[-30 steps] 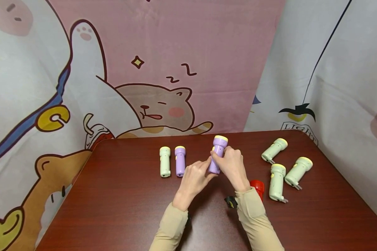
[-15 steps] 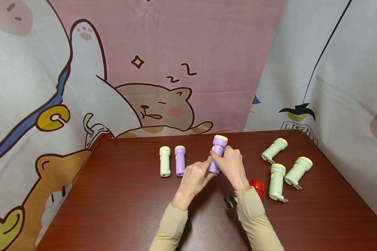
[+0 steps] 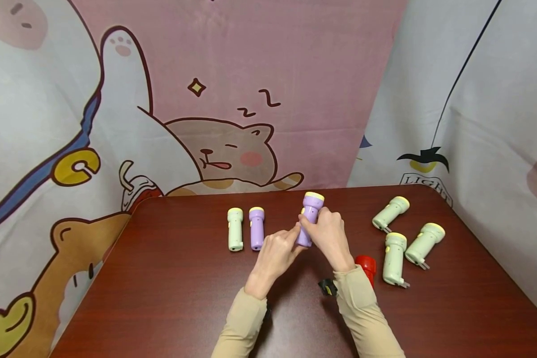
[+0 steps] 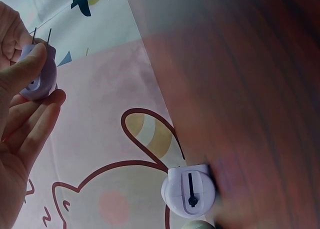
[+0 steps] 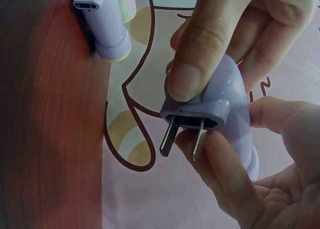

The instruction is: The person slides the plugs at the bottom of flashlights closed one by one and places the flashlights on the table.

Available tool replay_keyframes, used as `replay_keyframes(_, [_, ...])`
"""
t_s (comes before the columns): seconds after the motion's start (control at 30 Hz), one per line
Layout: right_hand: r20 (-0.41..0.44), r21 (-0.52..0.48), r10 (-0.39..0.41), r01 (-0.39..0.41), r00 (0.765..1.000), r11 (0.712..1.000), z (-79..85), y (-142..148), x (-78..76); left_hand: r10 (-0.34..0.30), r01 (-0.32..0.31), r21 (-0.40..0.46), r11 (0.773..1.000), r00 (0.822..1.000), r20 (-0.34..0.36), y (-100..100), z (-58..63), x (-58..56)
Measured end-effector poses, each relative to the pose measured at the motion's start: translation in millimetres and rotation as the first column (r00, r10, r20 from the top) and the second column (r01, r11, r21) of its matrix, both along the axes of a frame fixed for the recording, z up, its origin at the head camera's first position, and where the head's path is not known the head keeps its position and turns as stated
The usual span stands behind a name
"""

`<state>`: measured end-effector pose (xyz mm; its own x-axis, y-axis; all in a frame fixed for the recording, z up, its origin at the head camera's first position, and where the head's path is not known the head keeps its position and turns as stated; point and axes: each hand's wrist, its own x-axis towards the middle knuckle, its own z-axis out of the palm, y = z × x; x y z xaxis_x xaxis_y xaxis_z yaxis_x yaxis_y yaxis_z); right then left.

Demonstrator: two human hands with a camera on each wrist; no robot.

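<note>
A purple flashlight (image 3: 311, 214) with a yellow rim is held tilted over the far part of the table, its head pointing away. My right hand (image 3: 330, 236) grips its body, thumb along the near side. At the tail end, my left hand (image 3: 275, 254) pinches it. The right wrist view shows the left thumb pressed on the tail, just beside two metal plug prongs (image 5: 182, 139) that stick out. The same prongs (image 4: 42, 35) rise past the left thumb in the left wrist view. Closest to the left hand, a second purple flashlight (image 3: 257, 228) lies on the table.
A pale green flashlight (image 3: 234, 229) lies beside the second purple one. On the right are more green flashlights (image 3: 395, 258) with prongs out. The right sleeve partly hides a red flashlight (image 3: 368, 268). A patterned cloth (image 3: 295, 99) hangs behind the brown table (image 3: 161, 278).
The left thumb has drawn in slightly at the flashlight's tail. Both hands otherwise keep their grip and place, and the flashlights on the table have not moved.
</note>
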<state>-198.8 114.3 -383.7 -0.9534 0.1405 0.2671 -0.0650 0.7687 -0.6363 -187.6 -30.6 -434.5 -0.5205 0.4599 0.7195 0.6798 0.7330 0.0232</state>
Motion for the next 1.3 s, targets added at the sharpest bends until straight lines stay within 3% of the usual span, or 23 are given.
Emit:
replay_keyframes(0.5, [0.016, -0.007, 0.006, -0.006, 1.0, 1.0, 0.8, -0.4, -0.3, -0.012, 0.012, -0.008, 1.0, 1.0, 0.006, -1.3, 0.2, 0.3])
replay_keyframes(1.3, [0.009, -0.004, 0.008, -0.008, 1.0, 1.0, -1.4, -1.3, -0.7, -0.057, 0.057, -0.004, 0.998, 0.996, 0.075, -5.7, -2.3, 0.8])
